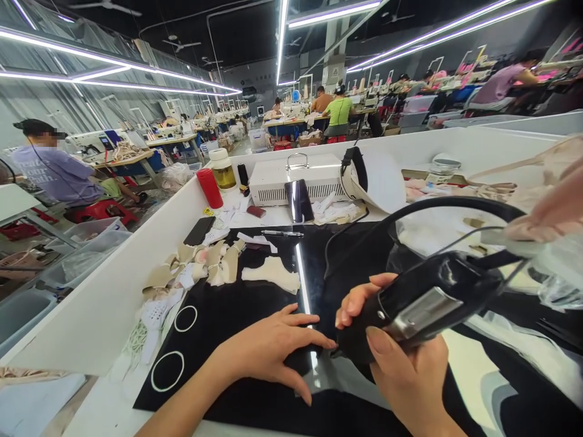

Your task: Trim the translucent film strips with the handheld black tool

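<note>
A black handheld device [423, 303] with a silver plate and a cable is gripped by my right hand [405, 370], its tip pointing left and down at the worktop. Fingers spread, my left hand [282, 340] lies flat on the glossy black surface [246, 303], fingertips close to the device's tip. A grey, see-through piece [332, 376] lies beneath the tip, partly hidden by both hands. Beyond my left hand rests a cream fabric piece [272, 273]. At the right edge, another hand [551, 212], blurred, is near the cable; whose it is cannot be seen.
White box [296, 179], phone [299, 200], pen [282, 233], red cylinder [209, 188] and jar [222, 170] stand or lie along the back. Fabric scraps [223, 261] are at left, cream pieces [473, 376] at right. A white low wall [118, 285] borders the table; people sit beyond.
</note>
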The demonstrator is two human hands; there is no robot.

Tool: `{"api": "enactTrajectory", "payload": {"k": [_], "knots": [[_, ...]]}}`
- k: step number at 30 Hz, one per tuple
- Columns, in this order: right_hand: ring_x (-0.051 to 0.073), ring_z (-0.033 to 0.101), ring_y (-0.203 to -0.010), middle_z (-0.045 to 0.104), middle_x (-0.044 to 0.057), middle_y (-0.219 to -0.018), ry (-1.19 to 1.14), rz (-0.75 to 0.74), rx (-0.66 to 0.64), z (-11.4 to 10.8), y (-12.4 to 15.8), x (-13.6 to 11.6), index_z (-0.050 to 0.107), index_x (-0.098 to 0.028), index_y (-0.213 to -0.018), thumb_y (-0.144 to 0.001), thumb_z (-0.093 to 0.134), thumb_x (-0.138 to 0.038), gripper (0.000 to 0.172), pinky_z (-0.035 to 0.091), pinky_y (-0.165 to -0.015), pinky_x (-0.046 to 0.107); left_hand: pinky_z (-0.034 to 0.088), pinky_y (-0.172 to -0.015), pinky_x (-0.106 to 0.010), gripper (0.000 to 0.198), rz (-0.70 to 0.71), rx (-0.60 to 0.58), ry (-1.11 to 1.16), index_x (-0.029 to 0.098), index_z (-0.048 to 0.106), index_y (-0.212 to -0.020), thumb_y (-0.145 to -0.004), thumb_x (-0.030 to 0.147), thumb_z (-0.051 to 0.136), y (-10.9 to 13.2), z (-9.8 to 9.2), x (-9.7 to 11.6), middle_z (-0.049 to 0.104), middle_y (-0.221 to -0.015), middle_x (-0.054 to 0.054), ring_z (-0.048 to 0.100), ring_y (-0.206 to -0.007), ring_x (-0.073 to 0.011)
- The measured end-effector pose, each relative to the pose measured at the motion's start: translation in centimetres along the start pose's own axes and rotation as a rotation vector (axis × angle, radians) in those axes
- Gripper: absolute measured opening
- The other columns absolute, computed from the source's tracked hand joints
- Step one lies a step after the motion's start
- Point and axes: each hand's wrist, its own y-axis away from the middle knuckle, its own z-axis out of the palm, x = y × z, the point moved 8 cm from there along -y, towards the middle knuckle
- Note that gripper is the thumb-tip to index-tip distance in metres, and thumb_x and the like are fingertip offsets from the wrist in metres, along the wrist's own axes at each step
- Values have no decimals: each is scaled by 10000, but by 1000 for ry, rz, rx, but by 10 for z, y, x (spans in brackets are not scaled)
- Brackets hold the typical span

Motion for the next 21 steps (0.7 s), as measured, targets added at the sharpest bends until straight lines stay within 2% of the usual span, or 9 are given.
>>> {"api": "enactTrajectory", "payload": {"k": [7,13,18,21], "knots": [[167,604,-773,639,-7,-875,-44,93,84,1,3,9,583,-296,-1204,-887,818,-400,407,554,-727,325,170,-1296,-563,790,3,-2,60,292,513,-1463,-789,465,888,-1,3,-2,629,-1469,-73,460,-1488,-272],[172,617,-757,635,-1,-876,-8,24,10,-1,3,10,553,-288,-1232,-919,783,-349,393,570,-701,334,43,-1309,-526,904,-11,-9,190,284,512,-1487,-724,568,906,1,11,-11,570,-1535,-85,411,-1515,-301],[174,615,-755,630,0,-870,6,6,-3,0,2,11,551,-288,-1240,-926,776,-373,396,568,-686,334,18,-1309,-498,898,-22,-11,199,293,506,-1493,-736,580,893,2,12,-11,528,-1576,-73,367,-1541,-283],[172,615,-755,622,-2,-870,28,24,11,0,2,12,551,-296,-1226,-942,757,-355,355,572,-701,337,4,-1311,-487,878,-18,-7,194,289,513,-1486,-745,574,890,1,10,-9,557,-1551,-65,376,-1536,-273]]}}
